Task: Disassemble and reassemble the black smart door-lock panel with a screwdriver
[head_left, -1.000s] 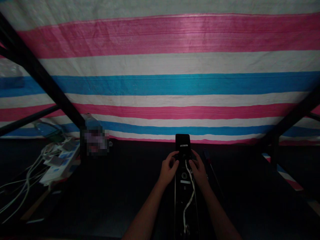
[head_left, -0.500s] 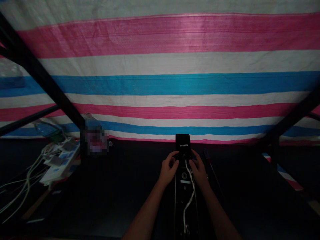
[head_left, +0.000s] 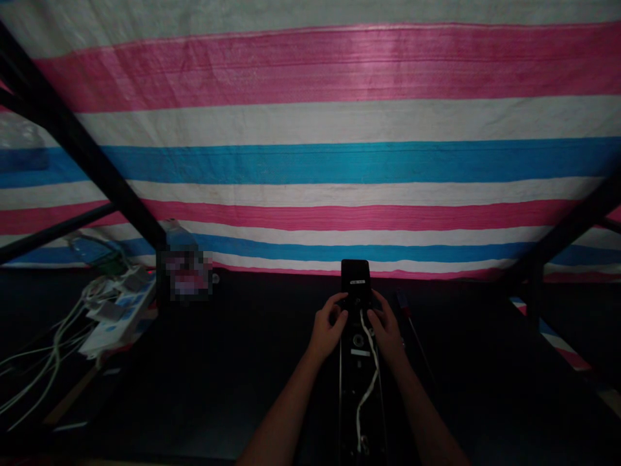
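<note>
A long, narrow black panel (head_left: 350, 395) runs away from me on the dark table, with thin bright side edges. A black rectangular block (head_left: 355, 272) bearing a small white label forms or covers its far end. My left hand (head_left: 325, 331) grips the left side near this block, thumb and index finger curled in. Opposite it, my right hand (head_left: 387, 329) holds the right side, its thumb beside a white cable (head_left: 375, 362). The cable winds down the panel towards me. A round part (head_left: 358, 340) and a white label (head_left: 359, 353) show below my hands.
Right of my right hand lies a screwdriver (head_left: 403, 301) with a dark handle. A white power strip (head_left: 114, 330) with tangled cords (head_left: 61, 343) is at left, near a blurred pinkish object (head_left: 191, 273). Dark frame bars (head_left: 104, 175) and a striped sheet (head_left: 339, 162) enclose the table (head_left: 228, 369).
Almost nothing differs. Both hands keep their hold at the panel's far end, and the view has shifted very slightly.
</note>
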The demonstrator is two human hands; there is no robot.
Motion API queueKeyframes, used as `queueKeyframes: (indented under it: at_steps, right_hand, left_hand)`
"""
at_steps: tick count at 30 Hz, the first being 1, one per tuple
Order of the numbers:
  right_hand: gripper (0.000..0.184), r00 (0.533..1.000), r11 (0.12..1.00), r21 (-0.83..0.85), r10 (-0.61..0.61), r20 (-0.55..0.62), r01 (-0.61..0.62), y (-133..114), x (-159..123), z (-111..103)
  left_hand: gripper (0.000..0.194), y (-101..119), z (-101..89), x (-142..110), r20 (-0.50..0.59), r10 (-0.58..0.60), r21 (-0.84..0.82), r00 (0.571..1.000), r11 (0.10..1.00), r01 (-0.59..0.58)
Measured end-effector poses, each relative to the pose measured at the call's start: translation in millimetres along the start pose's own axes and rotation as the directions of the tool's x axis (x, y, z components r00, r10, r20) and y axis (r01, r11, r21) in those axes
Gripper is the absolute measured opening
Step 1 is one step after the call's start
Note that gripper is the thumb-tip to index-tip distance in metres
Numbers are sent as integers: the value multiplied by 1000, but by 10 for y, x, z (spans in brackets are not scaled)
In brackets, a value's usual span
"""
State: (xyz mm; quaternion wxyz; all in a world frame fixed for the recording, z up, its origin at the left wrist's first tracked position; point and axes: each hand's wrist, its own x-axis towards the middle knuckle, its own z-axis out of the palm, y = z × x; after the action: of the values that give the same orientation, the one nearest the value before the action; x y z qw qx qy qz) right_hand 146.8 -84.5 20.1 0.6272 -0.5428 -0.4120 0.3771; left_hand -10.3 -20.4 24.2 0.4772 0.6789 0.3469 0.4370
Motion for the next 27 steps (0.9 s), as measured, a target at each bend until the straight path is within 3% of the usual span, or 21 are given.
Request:
queueKeyframes:
  at_steps: [27]
  right_hand:
    - [60,1000,1000,2,1,-10,-1,-27,2,4]
  left_hand:
    - [40,-11,-2,0,11,-7,-19,1000,1000,7]
